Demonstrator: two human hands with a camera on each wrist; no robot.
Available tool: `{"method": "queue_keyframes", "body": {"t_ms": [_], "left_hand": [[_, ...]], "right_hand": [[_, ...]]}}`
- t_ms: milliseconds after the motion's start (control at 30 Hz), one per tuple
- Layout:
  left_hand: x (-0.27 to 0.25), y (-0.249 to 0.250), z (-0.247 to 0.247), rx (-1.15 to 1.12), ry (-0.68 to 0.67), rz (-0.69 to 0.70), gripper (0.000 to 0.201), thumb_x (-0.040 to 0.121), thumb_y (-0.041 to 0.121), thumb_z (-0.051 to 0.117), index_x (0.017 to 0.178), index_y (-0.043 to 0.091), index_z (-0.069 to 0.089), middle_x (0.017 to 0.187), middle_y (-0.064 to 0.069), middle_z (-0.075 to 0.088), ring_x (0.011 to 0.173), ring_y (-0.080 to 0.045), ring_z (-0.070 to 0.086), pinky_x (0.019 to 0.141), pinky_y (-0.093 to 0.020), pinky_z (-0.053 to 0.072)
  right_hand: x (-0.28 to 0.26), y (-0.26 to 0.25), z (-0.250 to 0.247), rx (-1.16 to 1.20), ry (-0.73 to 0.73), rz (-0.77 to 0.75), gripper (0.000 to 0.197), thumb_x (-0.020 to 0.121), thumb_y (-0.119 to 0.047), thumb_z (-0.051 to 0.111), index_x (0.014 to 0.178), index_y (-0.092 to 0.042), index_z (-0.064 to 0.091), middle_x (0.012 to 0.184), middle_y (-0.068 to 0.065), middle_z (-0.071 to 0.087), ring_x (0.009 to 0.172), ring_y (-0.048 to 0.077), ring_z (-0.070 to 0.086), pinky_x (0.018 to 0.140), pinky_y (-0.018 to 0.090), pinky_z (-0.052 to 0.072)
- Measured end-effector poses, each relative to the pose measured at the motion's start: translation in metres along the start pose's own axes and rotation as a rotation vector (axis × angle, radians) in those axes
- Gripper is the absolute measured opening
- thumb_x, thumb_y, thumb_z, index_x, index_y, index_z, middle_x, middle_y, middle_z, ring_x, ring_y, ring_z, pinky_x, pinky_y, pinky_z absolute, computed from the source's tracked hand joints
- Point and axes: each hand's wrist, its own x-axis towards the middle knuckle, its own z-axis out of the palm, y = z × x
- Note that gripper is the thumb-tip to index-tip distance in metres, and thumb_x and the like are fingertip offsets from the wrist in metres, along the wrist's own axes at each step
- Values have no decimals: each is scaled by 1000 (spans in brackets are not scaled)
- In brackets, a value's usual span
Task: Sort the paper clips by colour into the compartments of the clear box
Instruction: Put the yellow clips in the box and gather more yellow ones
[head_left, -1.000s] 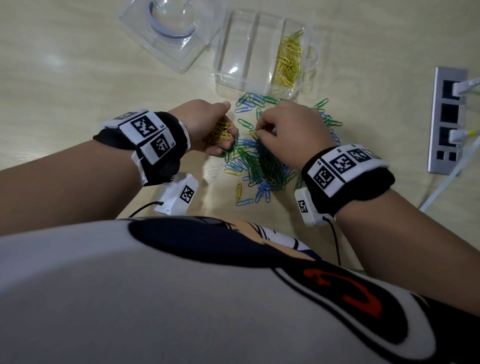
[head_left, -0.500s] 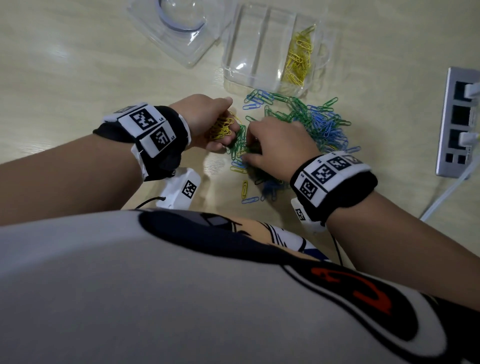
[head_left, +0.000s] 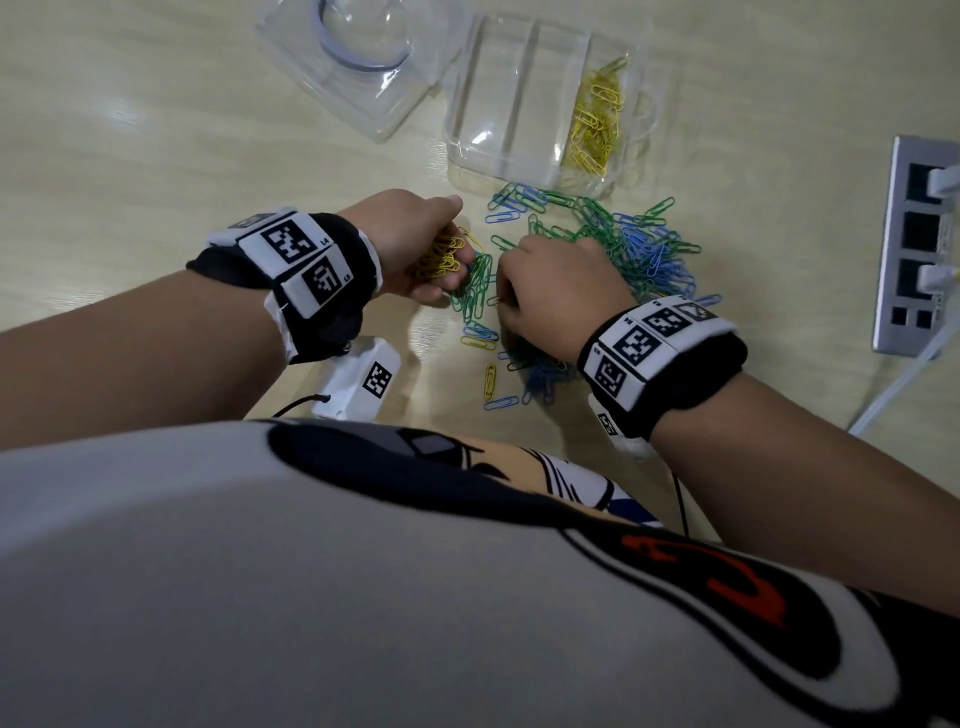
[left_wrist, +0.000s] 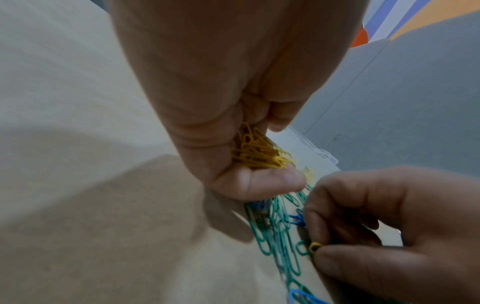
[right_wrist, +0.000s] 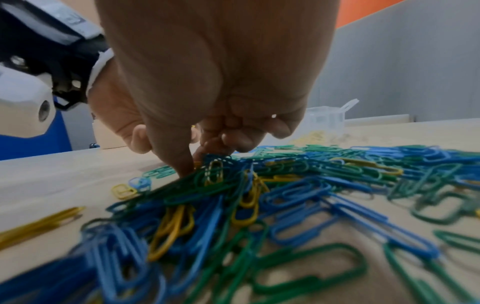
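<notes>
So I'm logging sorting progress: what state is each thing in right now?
Box: open; right compartment holds yellow clips, the other two look empty.
Lid: off, beside box.
Pile: mixed, unsorted, on table.
Left hand: holds yellow bunch.
Right hand: pinches one yellow clip.

My right hand (head_left: 558, 293) hides part of the clip pile (head_left: 644, 254); the power strip (head_left: 917, 244) is cut off at the right edge.
</notes>
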Motion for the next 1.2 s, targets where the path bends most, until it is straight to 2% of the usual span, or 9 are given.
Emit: {"method": "queue_keyframes", "body": {"t_ms": [100, 233, 433, 533, 600, 733, 900, 1100, 1200], "left_hand": [[0, 0, 0, 10, 3, 2, 48, 102, 39, 33, 76, 9, 59, 60, -4, 57, 49, -13, 54, 50, -22, 49], [1, -3, 5, -41, 3, 6, 42, 101, 38, 36, 81, 8, 56, 60, -6, 59, 49, -15, 57, 59, -29, 53], [1, -1, 11, -102, -11, 10, 21, 94, 28, 47, 83, 14, 58, 71, -5, 60, 55, -16, 61, 58, -27, 54], [3, -1, 4, -119, -29, 0, 34, 99, 37, 41, 83, 12, 59, 61, -2, 61, 54, -14, 59, 59, -27, 52], [4, -2, -2, -96, -29, -10, 46, 101, 42, 34, 79, 10, 60, 60, -3, 61, 51, -13, 57, 61, -27, 52], [4, -4, -12, -84, 6, -11, 49, 102, 40, 32, 77, 7, 58, 58, -5, 59, 47, -14, 56, 66, -32, 55], [3, -8, -18, -34, 37, -25, 50, 102, 39, 30, 77, 7, 58, 61, -7, 57, 48, -15, 55, 59, -29, 52], [3, -10, -17, -10, 26, -35, 50, 102, 40, 30, 79, 6, 59, 62, -7, 57, 51, -17, 56, 56, -28, 51], [3, -9, -13, -15, 14, -25, 50, 102, 39, 31, 79, 6, 59, 63, -8, 57, 52, -18, 56, 56, -28, 51]], "right_hand": [[-1, 1, -4, 65, 24, 4, 16, 91, -33, 50, 100, -22, 58, 102, 1, 55, 100, 26, 56, 91, 41, 36], [-1, -6, -15, 406, 197, 57, 7, 86, -34, 57, 82, -29, 56, 86, -7, 59, 86, 19, 57, 87, 41, 44], [8, -15, -24, 515, 290, 17, 15, 83, -33, 63, 94, -23, 64, 93, -6, 60, 89, 15, 57, 84, 35, 43], [14, -8, -22, 591, 373, 82, 13, 83, -29, 60, 95, -22, 62, 95, -6, 58, 83, 11, 54, 81, 34, 45], [21, -5, -19, 522, 341, 131, 12, 87, -27, 55, 95, -22, 62, 98, -3, 58, 88, 15, 56, 83, 35, 45], [37, -7, -13, 329, 199, 174, 20, 92, -35, 51, 98, -21, 64, 105, 2, 60, 96, 24, 58, 83, 36, 44], [48, -16, -6, 181, 109, 131, 27, 91, -36, 52, 108, -17, 62, 112, 5, 59, 103, 28, 58, 84, 38, 43], [43, -6, -12, 196, 36, 150, 20, 85, -29, 56, 100, -17, 62, 110, 4, 58, 97, 27, 58, 85, 40, 48], [35, 2, -18, 328, 48, 161, 7, 83, -23, 59, 90, -22, 58, 99, -1, 57, 93, 22, 55, 80, 34, 46]]}}
